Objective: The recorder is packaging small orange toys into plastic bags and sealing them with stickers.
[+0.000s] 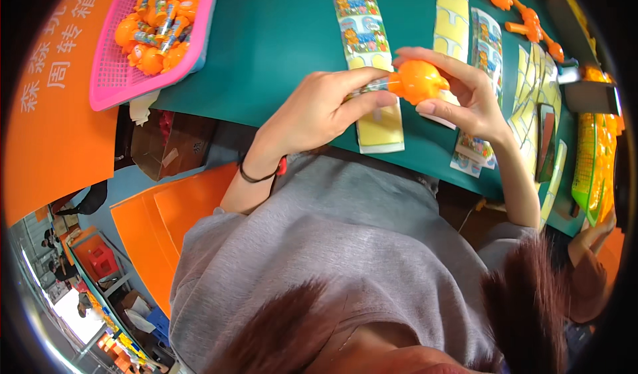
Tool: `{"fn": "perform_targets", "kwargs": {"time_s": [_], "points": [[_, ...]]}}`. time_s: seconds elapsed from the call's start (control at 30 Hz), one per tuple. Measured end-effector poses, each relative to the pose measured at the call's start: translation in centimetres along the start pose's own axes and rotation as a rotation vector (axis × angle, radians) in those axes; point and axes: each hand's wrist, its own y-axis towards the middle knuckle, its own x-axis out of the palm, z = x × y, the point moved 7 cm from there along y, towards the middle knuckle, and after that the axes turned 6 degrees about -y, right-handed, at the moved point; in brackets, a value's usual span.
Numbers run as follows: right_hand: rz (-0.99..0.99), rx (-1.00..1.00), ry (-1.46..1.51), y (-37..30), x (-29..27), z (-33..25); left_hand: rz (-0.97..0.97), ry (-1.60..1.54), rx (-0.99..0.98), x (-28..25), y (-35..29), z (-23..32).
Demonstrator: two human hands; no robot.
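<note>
An orange toy [419,82] with a round head and a stubby tube handle is between my two hands over the green table. My left hand [322,105] is closed round the handle, which carries a printed sticker and is partly hidden by the fingers. Thumb and fingers of my right hand [470,95] grip the orange head from the other side. Beneath them lies a strip of colourful printed stickers [359,25]; its near end is bare yellow backing [381,133]. More sticker sheets [488,38] and a peeled yellow strip [452,15] lie right of it.
A pink basket [149,92] of stickered orange toys stands at the left on the table [272,35]. Loose orange toys [528,25] lie far right, near peeled yellow sheets [528,82], a dark flat object [546,141] and a green-rimmed basket [586,198]. Another person's hand [593,236] shows there.
</note>
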Motion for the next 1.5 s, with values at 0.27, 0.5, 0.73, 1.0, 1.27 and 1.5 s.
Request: {"fn": "perform_targets", "kwargs": {"time_s": [0.27, 0.5, 0.73, 1.0, 1.27, 1.5], "points": [[0.199, -0.052, -0.878, 12.7, -4.5, 7.0, 0.881, 0.916, -0.043, -20.5, -4.0, 0.0], [-0.051, 0.192, -0.620, 16.5, -3.2, 7.5, 0.607, 0.226, 0.074, -10.2, -2.4, -0.1], [0.173, 0.209, 0.084, 10.3, -5.1, 4.7, 0.318, -0.004, -0.288, -1.9, -0.1, -4.0], [0.397, -0.282, -0.813, 1.1, -2.1, -1.7, 0.305, -0.603, -0.229, 2.2, 1.3, -4.4], [0.404, -0.053, -0.497, -1.8, -0.4, 1.3, 0.276, -0.169, -0.067, 3.1, 1.7, -2.3], [0.388, -0.112, -0.526, -1.4, -0.4, 0.6, 0.255, -0.076, -0.070, 3.2, 1.7, -1.9]]}}
